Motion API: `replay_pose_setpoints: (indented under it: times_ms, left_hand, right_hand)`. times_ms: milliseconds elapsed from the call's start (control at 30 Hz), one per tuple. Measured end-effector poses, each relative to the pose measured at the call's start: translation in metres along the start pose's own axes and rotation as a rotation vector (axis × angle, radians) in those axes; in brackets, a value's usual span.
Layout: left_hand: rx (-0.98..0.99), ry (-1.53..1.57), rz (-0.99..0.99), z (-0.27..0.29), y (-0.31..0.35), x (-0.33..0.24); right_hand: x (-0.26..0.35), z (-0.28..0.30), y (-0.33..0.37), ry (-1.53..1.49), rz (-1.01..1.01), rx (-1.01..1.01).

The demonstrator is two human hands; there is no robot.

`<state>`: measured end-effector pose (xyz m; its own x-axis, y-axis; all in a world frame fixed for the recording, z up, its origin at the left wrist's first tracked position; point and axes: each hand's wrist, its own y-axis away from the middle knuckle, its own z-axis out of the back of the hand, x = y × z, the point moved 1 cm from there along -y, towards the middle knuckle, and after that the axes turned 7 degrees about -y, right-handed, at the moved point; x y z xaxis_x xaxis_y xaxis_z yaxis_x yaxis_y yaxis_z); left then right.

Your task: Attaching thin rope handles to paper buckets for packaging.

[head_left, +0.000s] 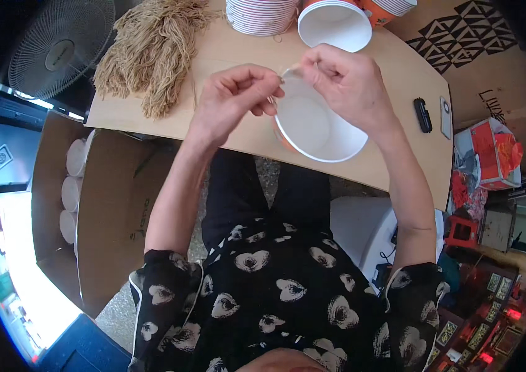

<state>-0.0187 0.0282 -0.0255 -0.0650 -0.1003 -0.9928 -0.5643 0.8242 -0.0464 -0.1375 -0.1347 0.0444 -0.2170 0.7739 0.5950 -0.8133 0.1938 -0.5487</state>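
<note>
A white paper cup (315, 127) with an orange outside tilts toward me over the near edge of the wooden board (238, 49). My right hand (350, 84) grips its far rim from above. My left hand (235, 99) pinches a thin strand of tan string at the same rim, fingertips almost touching those of the right hand. Both hands meet just above the cup's mouth.
A heap of tan string bundles (151, 49) lies at the board's far left. A stack of cups (260, 13) and an open white cup (334, 23) stand at the far edge. A black device (423, 115) lies at right. A cardboard box with cups (74, 186) stands at left, a fan (58, 46) beyond.
</note>
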Motion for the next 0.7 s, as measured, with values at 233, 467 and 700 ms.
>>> replay_pose_setpoints:
  times_ms: [233, 467, 700]
  left_hand:
    - [0.088, -0.05, -0.079, -0.002, -0.002, 0.011]
    - [0.007, -0.068, -0.232, -0.004, 0.002, 0.016]
    - [-0.058, -0.287, -0.393, -0.006, 0.005, 0.037]
  right_hand:
    - [-0.009, 0.022, 0.011, -0.02, -0.181, 0.218]
    - [-0.009, 0.024, 0.011, -0.309, -0.134, -0.245]
    - [-0.02, 0.026, 0.023, -0.367, -0.225, -0.336]
